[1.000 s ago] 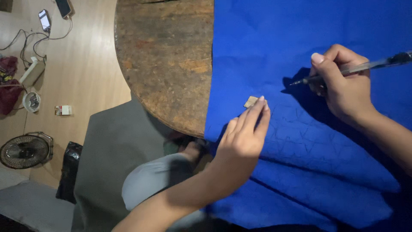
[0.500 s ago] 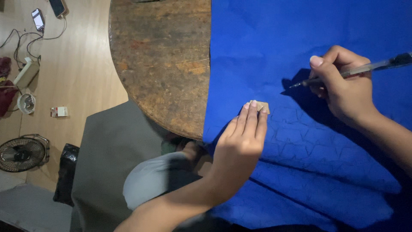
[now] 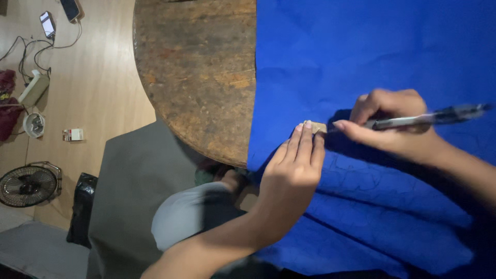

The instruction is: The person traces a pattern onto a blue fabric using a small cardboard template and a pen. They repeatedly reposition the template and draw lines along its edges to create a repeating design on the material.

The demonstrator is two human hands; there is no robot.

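Note:
A blue cloth (image 3: 361, 51) covers the right part of a round worn wooden table (image 3: 201, 77) and hangs over its near edge. My left hand (image 3: 292, 173) lies flat on the cloth, its fingertips pressing a small tan block (image 3: 316, 126). My right hand (image 3: 392, 126) grips a dark pen (image 3: 429, 119), whose tip sits right beside the block. Faint drawn outlines show on the cloth below my right hand.
On the wooden floor at left lie two phones (image 3: 47, 23) with cables, a white power strip (image 3: 34, 88), a small box (image 3: 73, 134) and a floor fan (image 3: 28, 185). A grey mat (image 3: 129, 196) and my bent knee (image 3: 186, 212) are below the table.
My right hand with the pen has moved left toward the tan block, so the tip is now beside it. My left hand shifted slightly with the block.

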